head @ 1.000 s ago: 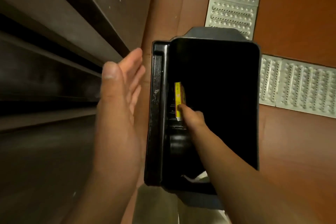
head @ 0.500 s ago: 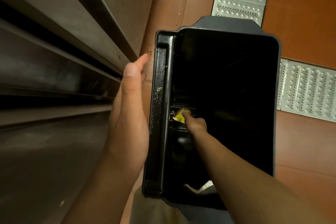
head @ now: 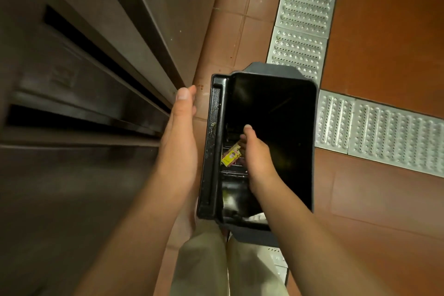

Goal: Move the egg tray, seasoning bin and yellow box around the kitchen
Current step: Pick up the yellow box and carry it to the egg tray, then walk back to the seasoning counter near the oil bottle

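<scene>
Right hand (head: 255,156) pinches the yellow box (head: 231,156) inside the black bin (head: 215,151); left hand (head: 179,142) flat, fingers straight.

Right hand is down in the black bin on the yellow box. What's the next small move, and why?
Probably lift the yellow box straight up out of the black bin. The right hand already pinches it near the bin's left wall, and the open left hand hovers outside that wall without touching.

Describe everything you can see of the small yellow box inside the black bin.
The yellow box is small, flat and rectangular, apparently cardboard, with a printed picture and red trim on its face. It lies tilted inside the black bin, near its left wall, over a ribbed part. The right hand is at its upper end; fingers hide whether they grip it.
</scene>
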{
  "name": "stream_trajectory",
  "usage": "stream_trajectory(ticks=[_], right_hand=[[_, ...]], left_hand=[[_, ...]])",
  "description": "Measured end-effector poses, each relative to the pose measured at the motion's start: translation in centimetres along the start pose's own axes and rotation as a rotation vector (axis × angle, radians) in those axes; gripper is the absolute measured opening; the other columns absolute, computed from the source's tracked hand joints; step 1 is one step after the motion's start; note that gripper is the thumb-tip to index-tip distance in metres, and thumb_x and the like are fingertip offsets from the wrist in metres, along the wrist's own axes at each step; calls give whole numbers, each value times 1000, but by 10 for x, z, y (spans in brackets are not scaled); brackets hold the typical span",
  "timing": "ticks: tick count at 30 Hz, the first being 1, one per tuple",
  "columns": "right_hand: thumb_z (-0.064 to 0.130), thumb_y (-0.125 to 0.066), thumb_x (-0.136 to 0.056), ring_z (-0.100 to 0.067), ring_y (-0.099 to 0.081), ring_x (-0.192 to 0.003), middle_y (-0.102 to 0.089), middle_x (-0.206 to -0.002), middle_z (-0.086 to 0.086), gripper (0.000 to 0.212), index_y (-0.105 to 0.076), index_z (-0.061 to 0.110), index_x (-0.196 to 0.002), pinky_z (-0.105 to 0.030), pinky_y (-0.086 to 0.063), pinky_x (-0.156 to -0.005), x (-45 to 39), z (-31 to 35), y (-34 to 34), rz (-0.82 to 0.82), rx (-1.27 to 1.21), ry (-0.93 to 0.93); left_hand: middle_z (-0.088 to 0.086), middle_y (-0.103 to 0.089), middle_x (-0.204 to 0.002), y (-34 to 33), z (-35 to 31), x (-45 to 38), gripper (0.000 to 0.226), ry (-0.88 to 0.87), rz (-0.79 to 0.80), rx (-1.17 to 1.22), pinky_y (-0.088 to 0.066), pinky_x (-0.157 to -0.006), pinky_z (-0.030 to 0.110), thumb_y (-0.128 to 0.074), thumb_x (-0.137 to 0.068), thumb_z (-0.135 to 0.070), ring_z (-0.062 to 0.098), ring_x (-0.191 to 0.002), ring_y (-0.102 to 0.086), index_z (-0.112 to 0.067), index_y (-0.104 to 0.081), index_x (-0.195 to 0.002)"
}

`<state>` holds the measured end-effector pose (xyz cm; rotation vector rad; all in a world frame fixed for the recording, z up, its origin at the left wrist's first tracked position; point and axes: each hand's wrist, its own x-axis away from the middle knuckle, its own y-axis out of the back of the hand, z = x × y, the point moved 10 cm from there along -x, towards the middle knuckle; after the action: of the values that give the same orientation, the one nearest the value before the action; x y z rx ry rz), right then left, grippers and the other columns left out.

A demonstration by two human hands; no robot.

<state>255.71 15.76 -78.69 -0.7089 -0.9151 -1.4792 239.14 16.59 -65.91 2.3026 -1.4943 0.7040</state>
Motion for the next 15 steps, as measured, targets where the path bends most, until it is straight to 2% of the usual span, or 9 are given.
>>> stream_trajectory(ticks=[2,3,6,9,12,15], right_hand=[[54,-42,-99,-9,-57,-113,-63,-122,6,49,-60,21,-129,-37,-42,-106,48,29,3,42,-24,72],[53,-40,-100,-8,-55,-120,-62,-129,7,50,-57,21,-135,-38,-39,-110,75,47,5,66,-33,110],[48,-35,-102,-4,-55,-123,-63,-130,9,47,-60,22,-133,-36,-38,-113,156,111,13,133,-80,270],[47,-34,-103,-1,-58,-120,-67,-125,10,44,-64,24,-126,-33,-41,-111,231,168,24,172,-110,415],[48,-34,-102,1,-58,-119,-67,-126,10,46,-64,22,-127,-34,-42,-111,295,213,34,192,-102,499],[48,-35,-102,0,-58,-120,-67,-127,10,47,-62,22,-130,-37,-40,-113,356,250,37,221,-80,574]], left_hand=[[-15,-49,-141,-1,-22,18,63,5,0,-6,-32,-96,10,-22,-94,-63,-2,-133,-43,-34,-44,-145],[-14,-48,-146,-1,-35,29,60,5,2,0,-31,-102,14,-20,-99,-59,-1,-134,-43,-32,-43,-147],[-11,-43,-154,-5,-85,61,60,-29,26,9,-24,-118,29,-19,-101,-58,0,-136,-42,-30,-40,-150],[-13,-42,-154,-9,-144,96,71,-80,72,29,-26,-113,24,-20,-94,-68,-1,-137,-42,-31,-38,-152],[-15,-42,-154,-8,-202,132,84,-153,98,4,-26,-113,23,-23,-80,-76,-4,-136,-42,-34,-39,-151],[-13,-42,-154,1,-259,171,78,-238,92,27,-27,-115,24,-22,-83,-74,-3,-136,-42,-34,-40,-148]])
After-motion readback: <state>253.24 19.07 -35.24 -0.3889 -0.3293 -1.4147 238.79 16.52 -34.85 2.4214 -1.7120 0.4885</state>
